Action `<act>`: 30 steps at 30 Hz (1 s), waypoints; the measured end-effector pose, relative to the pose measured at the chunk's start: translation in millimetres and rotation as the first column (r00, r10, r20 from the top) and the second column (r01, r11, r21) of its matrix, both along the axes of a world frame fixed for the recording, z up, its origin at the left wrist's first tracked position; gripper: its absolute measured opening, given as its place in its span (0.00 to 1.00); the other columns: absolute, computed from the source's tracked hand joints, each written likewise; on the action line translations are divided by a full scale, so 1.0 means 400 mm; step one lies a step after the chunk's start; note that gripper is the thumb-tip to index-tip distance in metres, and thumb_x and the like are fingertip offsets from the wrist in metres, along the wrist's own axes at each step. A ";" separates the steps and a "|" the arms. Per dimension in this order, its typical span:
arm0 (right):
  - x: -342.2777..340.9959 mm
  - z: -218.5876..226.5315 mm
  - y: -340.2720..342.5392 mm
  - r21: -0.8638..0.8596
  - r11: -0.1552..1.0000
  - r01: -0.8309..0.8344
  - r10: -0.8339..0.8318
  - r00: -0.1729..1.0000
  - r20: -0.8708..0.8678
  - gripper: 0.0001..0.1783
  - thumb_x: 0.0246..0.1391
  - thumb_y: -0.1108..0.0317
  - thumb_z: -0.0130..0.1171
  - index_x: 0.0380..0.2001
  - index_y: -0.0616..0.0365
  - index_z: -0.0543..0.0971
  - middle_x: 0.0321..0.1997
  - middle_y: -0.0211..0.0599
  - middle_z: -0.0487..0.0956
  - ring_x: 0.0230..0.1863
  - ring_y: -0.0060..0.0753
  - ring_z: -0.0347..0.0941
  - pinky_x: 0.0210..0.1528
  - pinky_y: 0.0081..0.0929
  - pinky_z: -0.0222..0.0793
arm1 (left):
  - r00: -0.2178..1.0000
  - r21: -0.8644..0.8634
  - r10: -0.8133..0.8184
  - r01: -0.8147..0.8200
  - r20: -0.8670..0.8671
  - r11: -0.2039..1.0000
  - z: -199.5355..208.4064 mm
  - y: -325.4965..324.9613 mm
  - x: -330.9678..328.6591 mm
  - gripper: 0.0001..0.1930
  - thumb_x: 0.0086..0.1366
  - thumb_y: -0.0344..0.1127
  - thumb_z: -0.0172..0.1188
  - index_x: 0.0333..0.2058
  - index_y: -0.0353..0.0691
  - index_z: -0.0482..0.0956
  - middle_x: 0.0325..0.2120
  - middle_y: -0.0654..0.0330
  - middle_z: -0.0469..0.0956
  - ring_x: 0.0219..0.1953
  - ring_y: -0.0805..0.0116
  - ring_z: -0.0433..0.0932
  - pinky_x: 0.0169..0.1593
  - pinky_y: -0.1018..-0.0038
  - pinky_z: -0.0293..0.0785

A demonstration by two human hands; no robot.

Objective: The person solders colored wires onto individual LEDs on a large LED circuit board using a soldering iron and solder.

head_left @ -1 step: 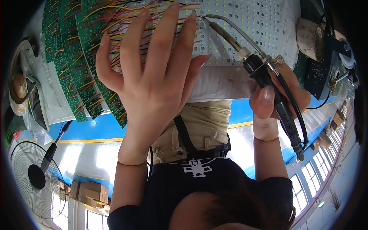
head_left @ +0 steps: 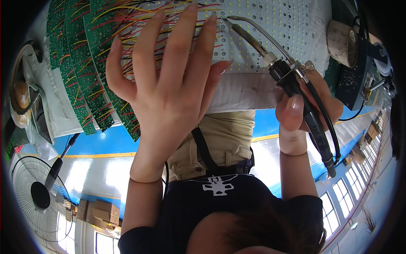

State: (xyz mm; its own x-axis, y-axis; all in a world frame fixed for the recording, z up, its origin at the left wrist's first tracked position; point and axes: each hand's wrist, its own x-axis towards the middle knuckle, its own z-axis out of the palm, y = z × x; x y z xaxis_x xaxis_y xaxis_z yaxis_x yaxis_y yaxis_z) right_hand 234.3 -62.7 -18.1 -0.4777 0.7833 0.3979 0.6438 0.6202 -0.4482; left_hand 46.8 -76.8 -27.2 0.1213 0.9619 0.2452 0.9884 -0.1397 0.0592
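My left hand [head_left: 171, 84] lies with its fingers spread over a bundle of red, yellow and black wires [head_left: 127, 21]. Its index fingertip rests beside wire ends on a white LED board [head_left: 270, 38], which carries rows of small yellowish chips. In my right hand [head_left: 311, 101] is a soldering iron [head_left: 292, 84] with a black handle and a curved metal solder-feed tube [head_left: 262, 31] clamped along it. The iron's tip slants up to the left, close to that index fingertip; whether it touches the board I cannot tell.
Green circuit boards [head_left: 99, 63] with wires overlap at the left of the table. A stained off-white cup-like holder [head_left: 341, 42] and a dark box [head_left: 353, 86] stand at the right. A black fan [head_left: 41, 194] is at the lower left, near cardboard boxes [head_left: 101, 211].
The soldering iron and my right hand have shifted very slightly to the right. My left hand keeps its place.
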 end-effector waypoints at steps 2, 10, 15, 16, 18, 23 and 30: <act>0.002 -0.014 -0.007 -0.031 0.998 0.057 -0.062 0.978 -0.201 0.22 0.54 0.57 0.54 0.35 0.68 0.62 0.25 0.49 0.75 0.19 0.33 0.74 0.22 0.24 0.70 | 1.000 -0.003 -0.006 0.006 0.007 1.000 0.004 0.003 0.003 0.17 0.62 0.50 0.51 0.48 0.60 0.78 0.52 0.74 0.71 0.54 0.68 0.66 0.60 0.62 0.47; 0.006 -0.046 -0.012 -0.208 0.966 0.153 -0.255 0.675 -0.692 0.22 0.56 0.63 0.54 0.45 0.71 0.65 0.27 0.52 0.75 0.25 0.41 0.77 0.29 0.36 0.75 | 0.999 0.000 -0.008 0.008 0.037 1.000 0.006 0.002 0.007 0.17 0.62 0.51 0.51 0.47 0.59 0.78 0.52 0.72 0.71 0.54 0.68 0.66 0.60 0.62 0.47; 0.040 -0.019 0.002 -0.515 0.856 -0.027 -0.437 0.495 -0.751 0.15 0.55 0.71 0.53 0.42 0.72 0.67 0.31 0.57 0.77 0.30 0.44 0.77 0.41 0.44 0.75 | 0.999 0.000 0.002 -0.002 0.042 1.000 0.004 -0.004 0.004 0.17 0.61 0.51 0.52 0.47 0.59 0.78 0.52 0.70 0.70 0.54 0.68 0.66 0.60 0.61 0.47; 0.054 -0.021 0.013 -0.571 0.819 -0.059 -0.455 0.540 -0.708 0.15 0.55 0.71 0.53 0.42 0.72 0.67 0.32 0.58 0.77 0.30 0.44 0.77 0.42 0.44 0.74 | 0.999 0.009 0.006 -0.006 0.046 1.000 0.003 -0.002 0.004 0.17 0.61 0.51 0.52 0.47 0.59 0.78 0.52 0.70 0.70 0.54 0.68 0.67 0.60 0.61 0.47; 0.084 -0.034 0.018 -0.569 0.812 -0.131 -0.432 0.522 -0.736 0.14 0.53 0.74 0.53 0.41 0.71 0.67 0.32 0.57 0.78 0.30 0.44 0.77 0.42 0.42 0.74 | 0.995 0.052 -0.043 0.038 0.089 0.998 -0.031 0.003 -0.028 0.17 0.61 0.51 0.52 0.47 0.59 0.78 0.52 0.70 0.70 0.54 0.68 0.67 0.60 0.61 0.47; 0.102 -0.052 0.027 -0.496 0.832 -0.250 -0.267 0.603 -0.752 0.10 0.52 0.77 0.54 0.34 0.63 0.64 0.33 0.56 0.77 0.34 0.42 0.77 0.40 0.38 0.74 | 0.989 0.077 -0.087 0.078 0.123 0.994 -0.036 0.007 -0.042 0.17 0.61 0.51 0.52 0.47 0.59 0.78 0.52 0.69 0.70 0.54 0.67 0.67 0.61 0.61 0.47; 0.113 -0.060 0.032 -0.495 0.823 -0.278 -0.210 0.661 -0.720 0.13 0.51 0.76 0.59 0.33 0.61 0.64 0.35 0.54 0.76 0.34 0.37 0.77 0.39 0.34 0.74 | 0.990 0.055 -0.089 0.083 0.112 0.995 -0.030 0.007 -0.041 0.17 0.62 0.51 0.52 0.47 0.59 0.78 0.52 0.69 0.70 0.54 0.68 0.67 0.60 0.62 0.47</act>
